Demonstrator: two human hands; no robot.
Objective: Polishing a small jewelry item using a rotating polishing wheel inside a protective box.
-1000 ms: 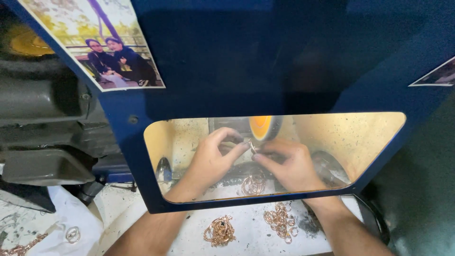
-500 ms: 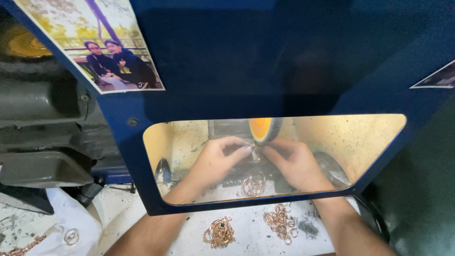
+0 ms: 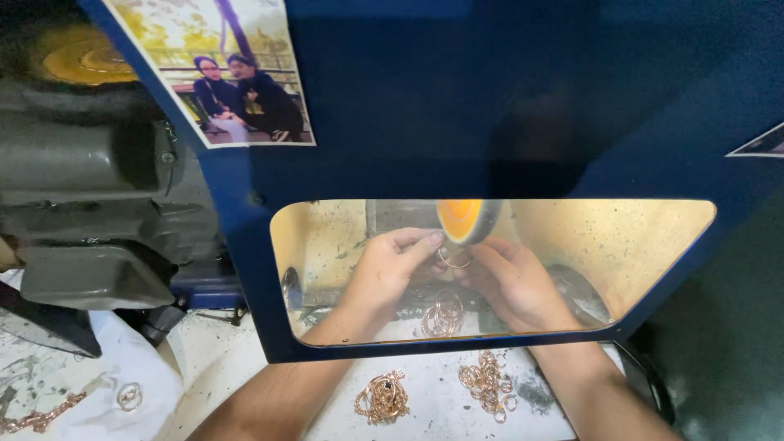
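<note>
Currently a thin ring [image 3: 452, 261] is pinched by left hand [image 3: 392, 265] and right hand [image 3: 510, 282] against the wheel [image 3: 464, 220]; it could be snatched, or fingertips grazed, if grip slackens.

Head view, downward, close up.

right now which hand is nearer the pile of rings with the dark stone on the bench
Left. The left hand is up at the wheel, above the pile; the right hand is farther right.
</note>
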